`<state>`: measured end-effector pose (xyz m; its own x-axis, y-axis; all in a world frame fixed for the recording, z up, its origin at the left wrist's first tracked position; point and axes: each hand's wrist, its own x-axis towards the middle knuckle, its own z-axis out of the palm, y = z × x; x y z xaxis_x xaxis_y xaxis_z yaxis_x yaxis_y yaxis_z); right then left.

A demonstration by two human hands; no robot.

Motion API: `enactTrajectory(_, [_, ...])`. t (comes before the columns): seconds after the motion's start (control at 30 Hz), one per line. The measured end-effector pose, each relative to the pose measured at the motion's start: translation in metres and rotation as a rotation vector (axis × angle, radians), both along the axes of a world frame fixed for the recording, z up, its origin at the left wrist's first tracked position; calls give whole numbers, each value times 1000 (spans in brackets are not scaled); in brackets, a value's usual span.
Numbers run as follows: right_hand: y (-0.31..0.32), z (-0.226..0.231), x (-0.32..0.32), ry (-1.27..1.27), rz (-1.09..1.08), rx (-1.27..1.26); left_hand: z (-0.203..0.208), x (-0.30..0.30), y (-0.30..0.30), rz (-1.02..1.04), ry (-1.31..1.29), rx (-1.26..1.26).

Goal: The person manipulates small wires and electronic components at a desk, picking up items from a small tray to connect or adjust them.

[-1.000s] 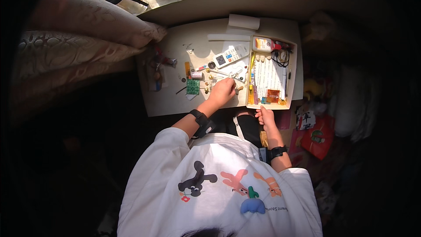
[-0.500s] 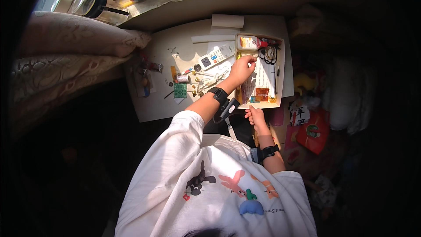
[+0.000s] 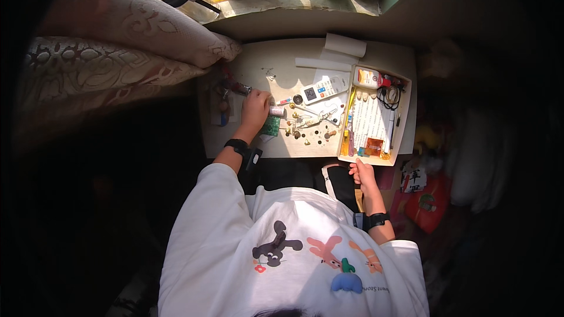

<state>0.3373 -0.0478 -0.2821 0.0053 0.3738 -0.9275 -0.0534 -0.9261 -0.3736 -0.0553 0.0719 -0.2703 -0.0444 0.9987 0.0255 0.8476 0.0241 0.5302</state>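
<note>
On the left of the table, my left hand (image 3: 256, 109) reaches down with its fingers curled, covering whatever lies under the fingertips. A green patterned square (image 3: 271, 125) and a small pale cylinder (image 3: 277, 111) lie right beside it. My right hand (image 3: 363, 174) is closed at the near rim of a shallow cream box (image 3: 406, 132), its fingers bent against the edge. Inside the box are a white bottle with a red cap (image 3: 368, 78), a black coiled cable (image 3: 389, 97), a printed sheet (image 3: 366, 118), pens, an orange packet (image 3: 373, 146) and several small pale pieces.
A white remote control (image 3: 325, 90) lies between hand and box, with several small metal parts and dark discs nearer me. Paper rolls (image 3: 345, 45) are at the back. A lace curtain (image 3: 147, 29) hangs at left; jars and cups stand on the windowsill (image 3: 282, 4).
My left hand has left the box and moved left across the table to beside the green square. My right hand stays at the box's near rim. The whole view has shifted.
</note>
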Motion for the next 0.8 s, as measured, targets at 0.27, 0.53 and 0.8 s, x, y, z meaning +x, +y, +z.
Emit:
enactTrajectory(0.27, [1, 3, -7, -33, 13, -2, -16, -2, 15, -114, 253, 54])
enactTrajectory(0.53, [-6, -5, -2, 7, -40, 46, -29, -5, 18, -95, 406, -182])
enactTrajectory(0.8, [-7, -6, 2, 151, -125, 52, 21, 127, 25, -320, -223, -199])
